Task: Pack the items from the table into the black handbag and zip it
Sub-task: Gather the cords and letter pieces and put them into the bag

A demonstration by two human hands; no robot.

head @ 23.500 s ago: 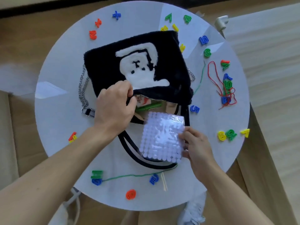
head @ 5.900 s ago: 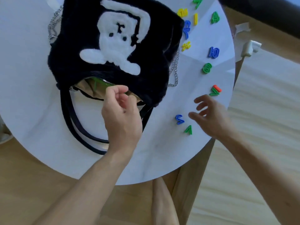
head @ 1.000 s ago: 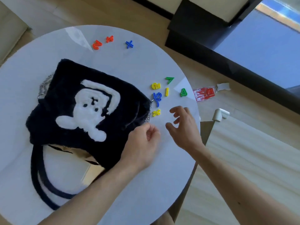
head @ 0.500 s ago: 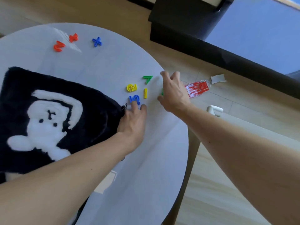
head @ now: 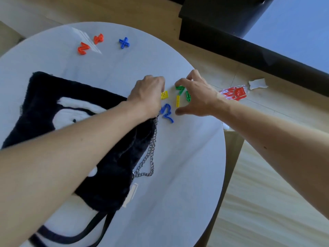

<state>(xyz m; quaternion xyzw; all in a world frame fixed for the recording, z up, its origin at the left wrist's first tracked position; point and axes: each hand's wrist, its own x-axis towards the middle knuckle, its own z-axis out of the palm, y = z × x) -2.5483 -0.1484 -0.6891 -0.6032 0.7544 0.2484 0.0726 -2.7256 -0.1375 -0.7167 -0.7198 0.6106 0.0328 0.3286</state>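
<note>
The black fluffy handbag with a white figure lies on the left of the round white table, partly under my left forearm; its opening cannot be seen. My left hand reaches past the bag's corner, and its curled fingers pinch the yellow number, their tips hidden. My right hand arches with spread fingers over a green 7, a green 4 and a yellow 1. A blue number lies between my two hands.
Two red numbers and a blue plus sign lie at the table's far side. The bag's silver chain trails on the table. A red packet lies on the floor beyond the edge, near black furniture.
My left hand has moved from the blue number up to the yellow one and curled. My right hand has slid back over the green and yellow pieces. The view has shifted slightly.
</note>
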